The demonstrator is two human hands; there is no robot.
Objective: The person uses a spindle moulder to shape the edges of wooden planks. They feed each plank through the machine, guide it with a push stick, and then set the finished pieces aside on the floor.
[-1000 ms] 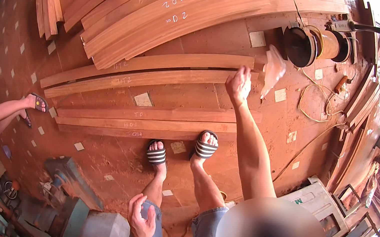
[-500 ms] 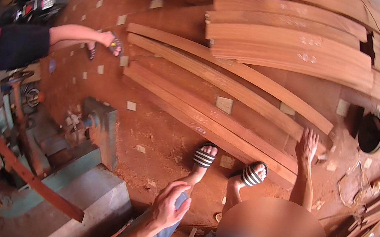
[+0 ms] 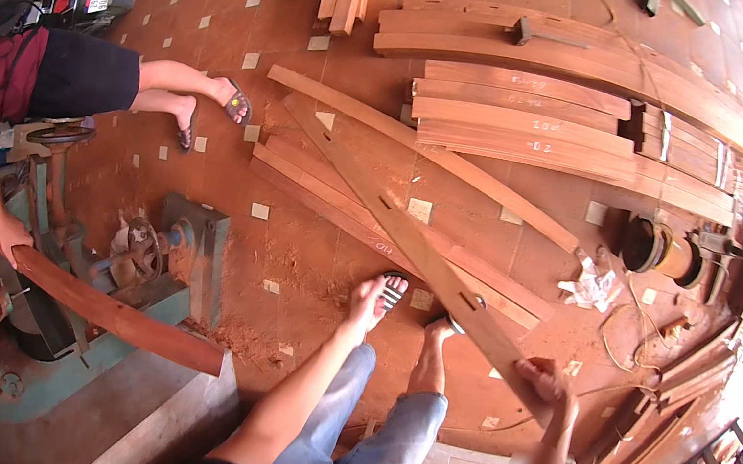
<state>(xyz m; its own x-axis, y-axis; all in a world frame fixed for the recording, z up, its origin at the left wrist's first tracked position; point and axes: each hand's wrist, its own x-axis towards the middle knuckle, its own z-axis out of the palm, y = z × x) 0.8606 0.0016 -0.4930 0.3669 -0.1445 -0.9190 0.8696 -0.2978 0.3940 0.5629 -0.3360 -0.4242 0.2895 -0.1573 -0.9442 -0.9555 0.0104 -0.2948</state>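
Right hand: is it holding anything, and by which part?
The right hand holds a long slotted board by its near end.

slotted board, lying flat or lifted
Near end lifted: the right hand holds the board above the floor. Far end: cannot tell.

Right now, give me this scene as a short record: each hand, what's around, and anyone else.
Right hand: grips the near end of a slotted plank
Left hand: overlaps the left striped sandal in view; nothing visibly held
Around: stacked boards, cable reel
Other person: at left, a hand on a reddish curved board
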